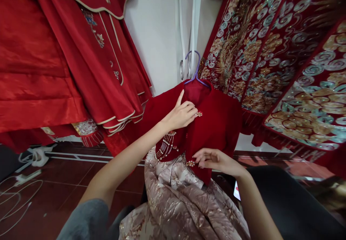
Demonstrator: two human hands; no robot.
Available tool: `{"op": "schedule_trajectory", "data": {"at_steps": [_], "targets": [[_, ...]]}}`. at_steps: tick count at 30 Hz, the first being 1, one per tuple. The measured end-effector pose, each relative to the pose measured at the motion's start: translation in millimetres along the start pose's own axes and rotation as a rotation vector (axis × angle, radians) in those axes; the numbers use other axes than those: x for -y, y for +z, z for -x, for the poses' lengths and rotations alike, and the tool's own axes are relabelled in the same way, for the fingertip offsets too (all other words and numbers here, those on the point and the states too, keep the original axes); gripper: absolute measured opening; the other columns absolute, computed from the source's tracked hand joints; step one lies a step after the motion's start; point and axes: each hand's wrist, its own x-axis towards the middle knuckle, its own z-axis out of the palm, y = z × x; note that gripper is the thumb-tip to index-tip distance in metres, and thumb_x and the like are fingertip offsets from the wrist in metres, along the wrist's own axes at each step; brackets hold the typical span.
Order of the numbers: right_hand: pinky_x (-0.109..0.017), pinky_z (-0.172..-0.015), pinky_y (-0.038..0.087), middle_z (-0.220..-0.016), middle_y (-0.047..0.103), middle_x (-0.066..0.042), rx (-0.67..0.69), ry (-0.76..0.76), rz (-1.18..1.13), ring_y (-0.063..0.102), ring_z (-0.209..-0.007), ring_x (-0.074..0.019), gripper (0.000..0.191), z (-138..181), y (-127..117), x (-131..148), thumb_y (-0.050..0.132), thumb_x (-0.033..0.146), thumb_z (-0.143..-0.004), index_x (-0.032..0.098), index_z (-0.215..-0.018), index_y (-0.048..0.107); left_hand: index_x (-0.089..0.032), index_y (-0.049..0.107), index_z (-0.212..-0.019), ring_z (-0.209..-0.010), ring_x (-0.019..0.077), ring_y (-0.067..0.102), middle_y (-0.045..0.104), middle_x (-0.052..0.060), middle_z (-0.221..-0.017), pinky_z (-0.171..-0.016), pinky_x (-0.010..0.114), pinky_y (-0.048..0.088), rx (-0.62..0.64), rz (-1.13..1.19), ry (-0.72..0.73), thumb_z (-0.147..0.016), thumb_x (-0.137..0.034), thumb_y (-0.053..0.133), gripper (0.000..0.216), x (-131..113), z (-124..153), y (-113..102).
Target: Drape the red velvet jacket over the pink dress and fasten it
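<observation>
A short red velvet jacket (218, 121) hangs open at the neck in front of me on a purple hanger (198, 63). My left hand (181, 115) lies across its upper front, one finger stretched upward and the other fingertips by the upper beaded button (199, 114). Lower down, my right hand (216, 160) has bent fingers pinching the front edge beside the lower beaded button (190, 163). Beaded tassels (166, 146) dangle from the jacket on the left. Below it, a shiny pale pink brocade cloth (183, 200) spreads over my lap.
Red garments with pale trim (97, 63) hang at the left. Heavily embroidered red garments (259, 56) fill the right side. A white metal rack (192, 20) carries the hanger. White cables (18, 196) lie on the tiled floor, and a black seat (286, 200) stands at the right.
</observation>
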Motion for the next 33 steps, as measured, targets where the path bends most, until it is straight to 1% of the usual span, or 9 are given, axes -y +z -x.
{"op": "schedule_trajectory", "data": {"at_steps": [6, 10, 12, 15, 18, 21, 25, 29, 33], "targets": [[-0.033, -0.080, 0.055, -0.092, 0.069, -0.007, -0.277, -0.101, 0.086, 0.066, -0.083, -0.0164, 0.031, 1.9, -19.9, 30.5, 0.065, 0.042, -0.083, 0.018, -0.103, 0.067, -0.026, 0.066, -0.086, -0.090, 0.0196, 0.060, 0.064, 0.001, -0.075, -0.117, 0.059, 0.017, 0.011, 0.118, -0.092, -0.084, -0.025, 0.056, 0.010, 7.2, 3.4, 3.1], [-0.037, -0.081, 0.055, -0.105, 0.065, -0.010, -0.851, -0.372, 0.182, 0.063, -0.095, -0.0208, 0.032, -32.0, -30.0, 59.7, 0.064, 0.043, -0.081, 0.018, -0.101, 0.062, -0.024, 0.068, -0.083, -0.077, 0.0183, 0.059, 0.061, 0.000, -0.065, -0.117, 0.055, 0.017, -0.080, 0.131, -0.104, -0.083, -0.030, 0.058, 0.012, 5.2, 4.3, 1.2], [-0.044, -0.092, 0.050, -0.118, 0.059, -0.012, -1.166, -0.526, 0.363, 0.059, -0.106, -0.0231, 0.040, -60.1, -28.3, 71.5, 0.064, 0.040, -0.080, 0.019, -0.113, 0.056, -0.020, 0.070, -0.093, -0.076, 0.0191, 0.060, 0.062, 0.002, -0.068, -0.115, 0.054, 0.021, -0.119, 0.043, -0.110, -0.082, -0.030, 0.057, 0.019, 0.1, 6.2, 1.0], [-0.057, -0.106, 0.033, -0.136, 0.044, -0.016, -1.368, -0.557, 0.755, 0.039, -0.130, -0.0314, 0.067, -101.1, -19.3, 81.6, 0.065, 0.036, -0.074, 0.019, -0.134, 0.039, -0.010, 0.057, -0.125, -0.088, 0.0240, 0.061, 0.066, 0.010, -0.091, -0.110, 0.053, 0.028, -0.126, -0.282, -0.183, -0.085, -0.023, 0.049, 0.043, -10.7, 12.2, 0.9], [-0.065, -0.109, 0.019, -0.150, 0.025, -0.018, -1.411, -0.461, 0.992, 0.024, -0.140, -0.0354, 0.076, -123.4, -15.4, 80.8, 0.056, 0.024, -0.074, 0.019, -0.143, 0.026, -0.007, 0.035, -0.144, -0.099, 0.0279, 0.059, 0.060, 0.018, -0.110, -0.103, 0.051, 0.033, -0.112, -0.630, -0.342, -0.086, -0.011, 0.040, 0.058, -17.8, 21.3, -2.1], [-0.064, -0.111, 0.016, -0.152, 0.021, -0.018, -1.444, -0.374, 1.065, 0.020, -0.142, -0.0345, 0.080, -118.2, -30.6, 72.9, 0.050, 0.011, -0.069, 0.018, -0.144, 0.025, -0.010, 0.028, -0.149, -0.101, 0.0289, 0.057, 0.057, 0.020, -0.112, -0.098, 0.051, 0.036, -0.091, -0.773, -0.458, -0.086, -0.004, 0.031, 0.063, -14.5, 30.3, -11.3], [-0.051, -0.110, 0.028, -0.146, 0.034, -0.021, -1.432, -0.316, 1.084, 0.030, -0.137, -0.0330, 0.084, -84.4, -79.4, 67.9, 0.053, 0.007, -0.064, 0.010, -0.144, 0.029, -0.014, 0.028, -0.149, -0.107, 0.0296, 0.053, 0.056, 0.018, -0.115, -0.098, 0.053, 0.036, -0.118, -0.799, -0.488, -0.085, -0.003, 0.029, 0.065, 3.4, 37.6, -32.1], [-0.039, -0.091, 0.045, -0.120, 0.061, -0.017, -1.291, -0.123, 1.117, 0.059, -0.106, -0.0291, 0.059, -51.7, -124.7, 76.5, 0.057, 0.010, -0.072, 0.013, -0.130, 0.054, -0.012, 0.036, -0.145, -0.118, 0.0349, 0.046, 0.044, 0.022, -0.137, -0.100, 0.055, 0.035, -0.251, -0.784, -0.527, -0.083, -0.002, 0.032, 0.063, 27.7, 42.1, -53.3], [-0.033, -0.076, 0.044, -0.097, 0.073, -0.014, -1.154, -0.003, 1.230, 0.065, -0.083, -0.0263, 0.042, -34.7, -140.6, 83.9, 0.059, 0.020, -0.083, 0.020, -0.124, 0.065, -0.013, 0.048, -0.135, -0.120, 0.0350, 0.048, 0.049, 0.022, -0.135, -0.092, 0.046, 0.044, -0.257, -0.661, -0.638, -0.082, -0.004, 0.035, 0.055, 49.4, 47.7, -62.1]]}}
